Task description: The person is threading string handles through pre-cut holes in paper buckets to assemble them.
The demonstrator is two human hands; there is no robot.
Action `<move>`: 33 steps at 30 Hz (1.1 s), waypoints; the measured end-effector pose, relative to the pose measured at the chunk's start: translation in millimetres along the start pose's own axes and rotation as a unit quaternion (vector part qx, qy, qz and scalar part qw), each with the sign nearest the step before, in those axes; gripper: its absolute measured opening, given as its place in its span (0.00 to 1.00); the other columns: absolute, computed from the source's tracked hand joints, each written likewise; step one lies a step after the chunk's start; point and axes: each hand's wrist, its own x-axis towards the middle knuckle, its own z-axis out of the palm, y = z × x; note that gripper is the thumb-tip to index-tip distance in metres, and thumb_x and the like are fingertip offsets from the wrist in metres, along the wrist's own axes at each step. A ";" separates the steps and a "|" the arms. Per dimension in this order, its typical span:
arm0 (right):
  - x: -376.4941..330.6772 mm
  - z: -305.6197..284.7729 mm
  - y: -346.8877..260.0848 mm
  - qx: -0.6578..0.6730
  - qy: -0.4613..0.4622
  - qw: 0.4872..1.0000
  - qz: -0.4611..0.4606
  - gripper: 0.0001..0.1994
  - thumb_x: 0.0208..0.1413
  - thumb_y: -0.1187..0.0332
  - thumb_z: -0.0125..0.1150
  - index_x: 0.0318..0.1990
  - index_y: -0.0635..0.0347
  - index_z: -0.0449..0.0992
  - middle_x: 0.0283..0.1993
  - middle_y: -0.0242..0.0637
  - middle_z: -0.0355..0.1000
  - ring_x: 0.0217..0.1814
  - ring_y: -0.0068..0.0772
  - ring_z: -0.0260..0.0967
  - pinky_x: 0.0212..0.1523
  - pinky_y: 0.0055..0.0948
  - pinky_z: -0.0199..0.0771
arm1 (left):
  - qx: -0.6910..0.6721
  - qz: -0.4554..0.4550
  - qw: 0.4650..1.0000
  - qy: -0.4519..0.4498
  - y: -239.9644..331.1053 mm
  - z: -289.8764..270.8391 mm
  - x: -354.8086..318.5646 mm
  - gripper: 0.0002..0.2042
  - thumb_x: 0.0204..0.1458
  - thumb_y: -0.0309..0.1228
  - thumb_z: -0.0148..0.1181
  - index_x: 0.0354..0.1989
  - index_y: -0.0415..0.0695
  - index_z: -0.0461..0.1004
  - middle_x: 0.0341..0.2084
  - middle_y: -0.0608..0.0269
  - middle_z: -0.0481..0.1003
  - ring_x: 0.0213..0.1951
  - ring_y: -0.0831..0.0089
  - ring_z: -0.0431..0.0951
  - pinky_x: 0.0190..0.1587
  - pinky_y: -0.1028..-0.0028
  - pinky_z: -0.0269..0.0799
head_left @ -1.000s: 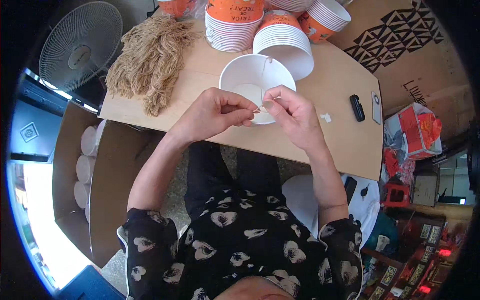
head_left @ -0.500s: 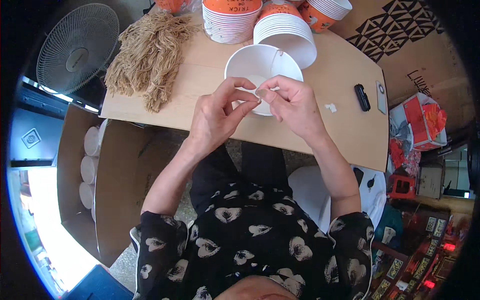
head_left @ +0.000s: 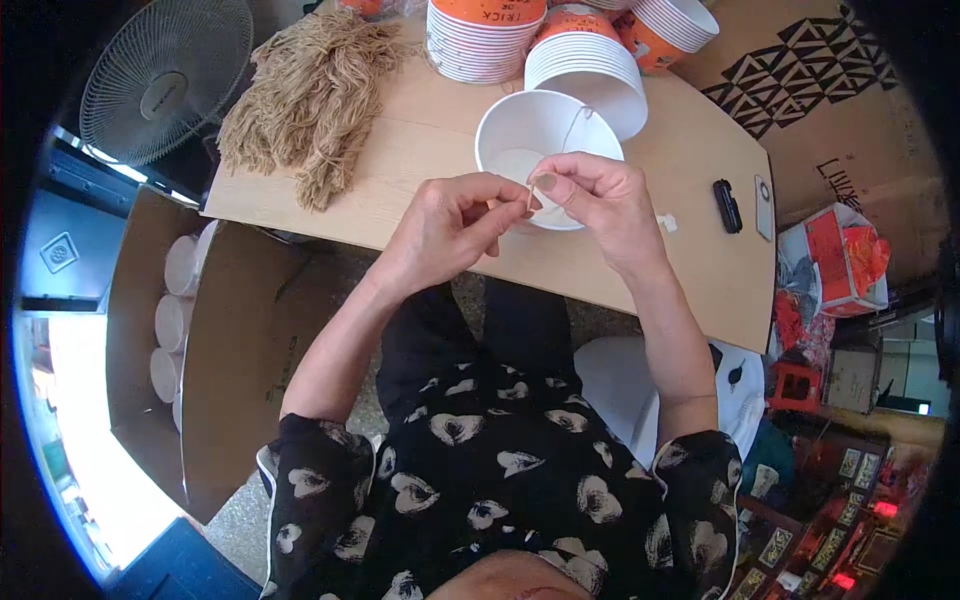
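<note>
A white paper bucket (head_left: pixel 515 125) lies tilted on the table, its mouth facing me. A thin cord (head_left: pixel 574 128) hangs over its inner wall from the far rim. In front of the bucket my hands meet, both closed at the fingertips. My left hand (head_left: pixel 440 225) pinches a short piece of tan cord (head_left: pixel 531 196) between thumb and fingers. The thumb and index finger of my right hand (head_left: pixel 615 210) press together on the same piece from the other side. Whether this piece joins the cord inside the bucket is hidden by my fingers.
A heap of tan cords (head_left: pixel 310 100) lies left on the table (head_left: pixel 420 150). Stacked orange-and-white buckets (head_left: pixel 485 40) stand behind. A black object (head_left: pixel 727 206) and white scraps (head_left: pixel 667 222) lie right. An open carton (head_left: pixel 235 350) holds white buckets; a fan (head_left: pixel 165 95) stands far left.
My hands have shifted slightly right in the picture, along with the bucket and table as the view moves. My left fingers have closed in more tightly round the cord piece.
</note>
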 end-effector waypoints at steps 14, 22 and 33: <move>3.4 2.7 5.7 -0.069 0.009 0.997 0.014 0.06 0.60 0.74 0.60 0.39 0.70 0.78 0.30 0.30 0.77 0.30 0.12 0.70 0.30 0.17 0.69 | -0.016 0.065 0.990 0.127 -11.2 13.9 3.0 0.17 0.56 0.25 0.65 0.53 0.38 0.73 0.32 0.64 0.83 0.26 0.86 0.77 0.27 0.84 0.72; 1.2 6.2 0.7 -0.104 0.014 0.994 0.017 0.04 0.59 0.76 0.60 0.36 0.70 0.78 0.29 0.32 0.77 0.29 0.12 0.70 0.29 0.17 0.68 | -0.012 0.059 0.985 0.163 -12.2 24.3 1.9 0.15 0.54 0.25 0.66 0.50 0.40 0.77 0.30 0.64 0.83 0.22 0.88 0.74 0.23 0.84 0.70; 12.1 5.9 -9.7 -0.160 -0.004 0.986 0.040 0.05 0.57 0.76 0.60 0.36 0.71 0.77 0.30 0.40 0.80 0.32 0.22 0.76 0.33 0.23 0.74 | 0.191 0.217 0.930 0.227 -15.4 27.9 -3.4 0.06 0.52 0.22 0.66 0.38 0.43 0.80 0.27 0.62 0.81 0.23 0.79 0.80 0.24 0.78 0.74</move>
